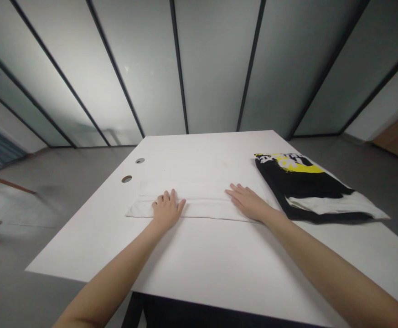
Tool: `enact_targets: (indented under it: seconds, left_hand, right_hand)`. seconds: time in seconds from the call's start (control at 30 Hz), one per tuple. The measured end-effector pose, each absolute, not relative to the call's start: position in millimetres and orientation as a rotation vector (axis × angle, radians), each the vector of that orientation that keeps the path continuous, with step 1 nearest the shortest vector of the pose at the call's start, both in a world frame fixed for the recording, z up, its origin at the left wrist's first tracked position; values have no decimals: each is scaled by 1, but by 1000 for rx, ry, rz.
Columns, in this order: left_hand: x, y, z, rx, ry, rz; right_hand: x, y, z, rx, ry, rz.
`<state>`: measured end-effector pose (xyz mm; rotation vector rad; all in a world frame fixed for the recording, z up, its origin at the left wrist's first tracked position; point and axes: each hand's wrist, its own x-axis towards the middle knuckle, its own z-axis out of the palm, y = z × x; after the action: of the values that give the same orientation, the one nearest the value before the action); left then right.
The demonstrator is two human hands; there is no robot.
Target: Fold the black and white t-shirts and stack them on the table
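Note:
A white folded cloth [205, 208], perhaps a garment, lies flat in a long strip across the middle of the white table. Its kind cannot be made out. Near its left end my left hand [166, 209] rests on it, palm down with the fingers apart. My right hand [248, 202] lies flat on the right part of the same cloth, fingers stretched out to the left. Neither hand grips anything. Just right of my right hand is a folded black garment [294, 184] with a yellow and white print and a white piece on top.
The white table [199, 259] has two round holes, a nearer one [126, 179] and a farther one [140, 161], along its left side. Behind it stands a frosted glass wall [212, 68] with dark frames. Wooden legs [7, 182] show on the floor at left.

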<state>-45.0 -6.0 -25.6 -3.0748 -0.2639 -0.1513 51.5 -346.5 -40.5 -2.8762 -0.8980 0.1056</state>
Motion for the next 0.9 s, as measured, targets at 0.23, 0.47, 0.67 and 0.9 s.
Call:
enact_targets:
  seconds: [0.23, 0.47, 0.67, 0.9]
  left_hand:
    - [10, 1, -33, -3114, -275, -35]
    - [71, -3, -22, -3132, -246, -236]
    - [105, -40, -16, -3261, -422, -61]
    - [98, -64, -31, -3286, -30, -64]
  right_hand:
    - [29, -344, -20, -2915, -890, 78]
    - [4, -322, 8, -2933, -762, 233]
    - [-22, -300, 22, -2814, -876, 420]
    - [-36, -303, 28, -2649, -903, 691]
